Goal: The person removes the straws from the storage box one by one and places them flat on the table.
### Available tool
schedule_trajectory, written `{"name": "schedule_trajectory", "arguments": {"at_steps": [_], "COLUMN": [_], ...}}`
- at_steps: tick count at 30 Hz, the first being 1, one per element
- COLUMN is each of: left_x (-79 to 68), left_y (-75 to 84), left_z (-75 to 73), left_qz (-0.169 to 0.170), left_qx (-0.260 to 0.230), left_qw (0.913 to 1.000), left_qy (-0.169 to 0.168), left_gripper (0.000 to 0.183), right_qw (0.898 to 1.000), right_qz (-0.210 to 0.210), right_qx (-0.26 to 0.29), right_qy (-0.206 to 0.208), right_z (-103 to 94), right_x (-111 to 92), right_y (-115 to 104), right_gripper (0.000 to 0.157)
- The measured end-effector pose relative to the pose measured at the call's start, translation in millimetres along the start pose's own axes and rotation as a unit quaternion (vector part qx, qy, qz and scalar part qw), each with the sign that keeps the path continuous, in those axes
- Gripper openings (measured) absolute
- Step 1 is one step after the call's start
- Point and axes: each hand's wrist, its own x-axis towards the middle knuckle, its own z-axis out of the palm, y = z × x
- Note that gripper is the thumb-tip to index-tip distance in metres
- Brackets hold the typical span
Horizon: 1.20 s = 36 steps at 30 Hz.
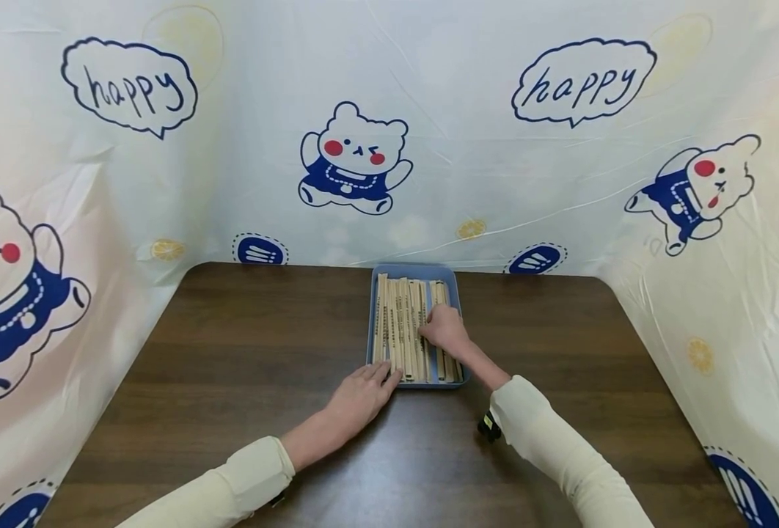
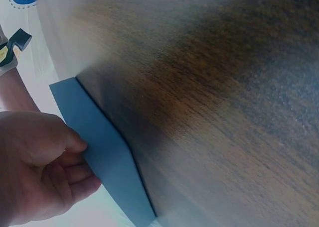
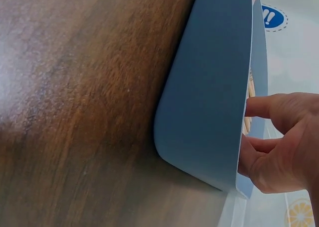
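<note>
Snags are perhaps being invited by crowded sticks (image 1: 400,323), left hand (image 1: 361,396) and right hand (image 1: 447,330) fingers being half-bent, their hold unclear.

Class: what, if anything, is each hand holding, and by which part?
It cannot be told: the left hand touches the rim of the blue tray; the right hand reaches among the sticks, any grip hidden.

Tray (image 1: 413,270) on table (image 1: 244,352), at far edge. Sticks (image 1: 400,323) inside, side by side. Left hand (image 1: 361,396) at tray's near left corner; right hand (image 1: 447,328) over sticks, toward right. Cloth (image 1: 462,161) behind table, also both sides.
</note>
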Motion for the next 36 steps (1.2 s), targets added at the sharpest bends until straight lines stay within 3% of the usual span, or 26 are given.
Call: {"name": "schedule_trajectory", "arguments": {"at_steps": [14, 28, 36], "left_x": [-1.1, -1.9, -1.2], "left_y": [0.3, -0.4, -0.5], "left_z": [-0.8, 0.5, -0.2], "left_qz": [0.002, 0.004, 0.004], "left_qx": [0.002, 0.006, 0.008], "left_qw": [1.0000, 0.9998, 0.9997], "left_qy": [0.004, 0.016, 0.024], "left_gripper": [0.045, 0.043, 0.042], "right_qw": [0.999, 0.999, 0.995], "right_qz": [0.017, 0.026, 0.058], "right_qx": [0.031, -0.009, 0.055], "right_qy": [-0.025, -0.020, -0.053], "right_z": [-1.9, 2.3, -9.8], "right_x": [5.6, 10.0, 12.6], "right_y": [0.1, -5.5, -3.5], "right_gripper": [0.048, 0.046, 0.045]}}
